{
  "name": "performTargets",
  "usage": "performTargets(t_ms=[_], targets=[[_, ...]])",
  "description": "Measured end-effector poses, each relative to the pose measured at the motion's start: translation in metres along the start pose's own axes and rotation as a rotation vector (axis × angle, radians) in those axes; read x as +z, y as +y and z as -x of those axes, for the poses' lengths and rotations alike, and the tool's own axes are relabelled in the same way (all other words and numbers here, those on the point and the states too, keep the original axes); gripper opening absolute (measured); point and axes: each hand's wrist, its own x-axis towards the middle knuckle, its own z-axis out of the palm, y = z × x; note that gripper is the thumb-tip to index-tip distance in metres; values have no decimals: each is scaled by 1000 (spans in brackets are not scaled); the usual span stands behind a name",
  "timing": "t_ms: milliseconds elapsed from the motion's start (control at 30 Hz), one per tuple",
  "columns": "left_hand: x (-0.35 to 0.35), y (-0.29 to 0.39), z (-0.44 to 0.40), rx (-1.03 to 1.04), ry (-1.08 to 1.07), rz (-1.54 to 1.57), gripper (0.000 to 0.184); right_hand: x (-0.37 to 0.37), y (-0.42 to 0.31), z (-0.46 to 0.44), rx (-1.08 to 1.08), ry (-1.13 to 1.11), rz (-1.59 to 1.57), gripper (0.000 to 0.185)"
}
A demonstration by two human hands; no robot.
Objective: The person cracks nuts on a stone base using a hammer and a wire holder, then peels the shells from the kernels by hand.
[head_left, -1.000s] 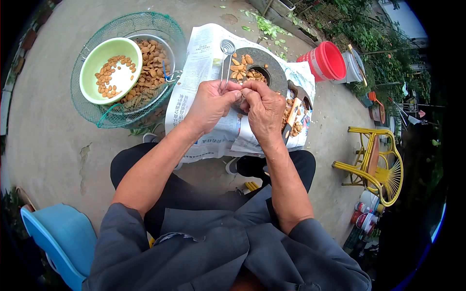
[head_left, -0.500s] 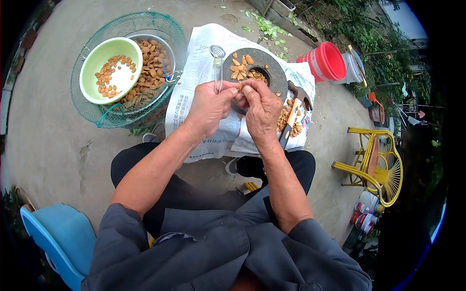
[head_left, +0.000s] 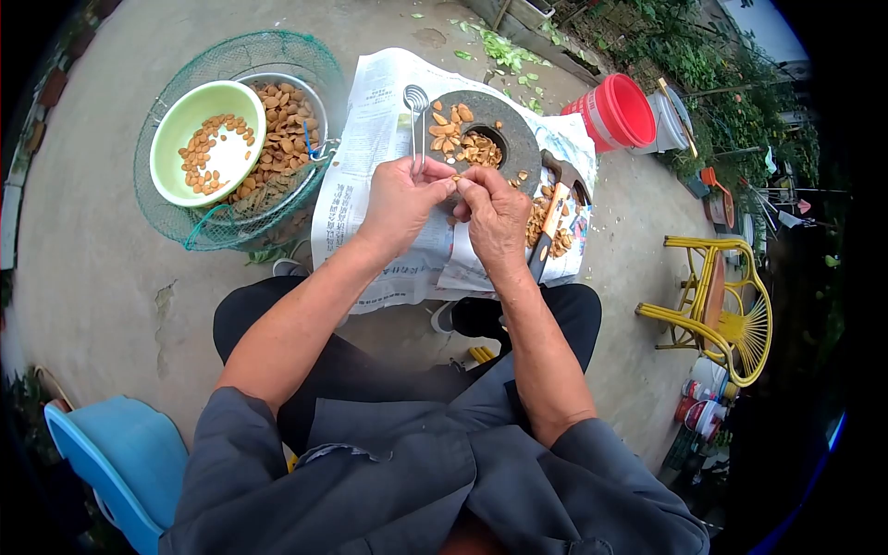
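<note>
My left hand is closed round the handle of a wire tool with a coiled metal head. Its thumb and finger also pinch a small brown kernel, which my right hand grips from the other side. Both hands meet over the near edge of a round grey stone, where shelled pieces lie and cracked shells fill the hollow. Under the stone are newspaper sheets. A knife with a wooden handle rests among shell bits to the right.
A pale green bowl with kernels stands on a metal basin of unshelled nuts, inside a green net basket. A red bucket is at upper right, a yellow chair at right, a blue tub at lower left.
The coiled tool has tipped upright and a little left since the first frame. My fingertips have shifted slightly, and the kernel between them now shows more clearly.
</note>
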Motion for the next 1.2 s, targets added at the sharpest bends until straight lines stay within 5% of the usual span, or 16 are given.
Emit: performTargets(t_ms=[100, 200, 400, 500, 533, 733, 1133, 1200], targets=[[-3, -8, -5, 58, 15, -184, 14, -5, -6, 2, -32, 40, 65, 11], [-3, -17, -11, 137, 80, -392, 11, -31, 13, 1, -370, 255, 471, 15], [-1, -20, -10, 381, 150, -782, 8, -100, 30, 44, -112, 364, 1033, 27], [-1, -19, -10, 374, 133, -837, 8, -107, 34, 61, 193, 231, 1060, 35], [-1, -17, -9, 361, 126, -860, 8, -107, 34, 62, 349, 173, 1004, 40], [-5, -27, -13, 282, 159, -660, 11, -111, 55, 62, 454, 181, 882, 49], [9, -14, -4, 459, 127, -732, 15, -111, 80, 60, 516, 290, -116, 15], [8, -3, -3, 328, 134, -653, 11, -113, 85, 59, 582, 274, -240, 10]])
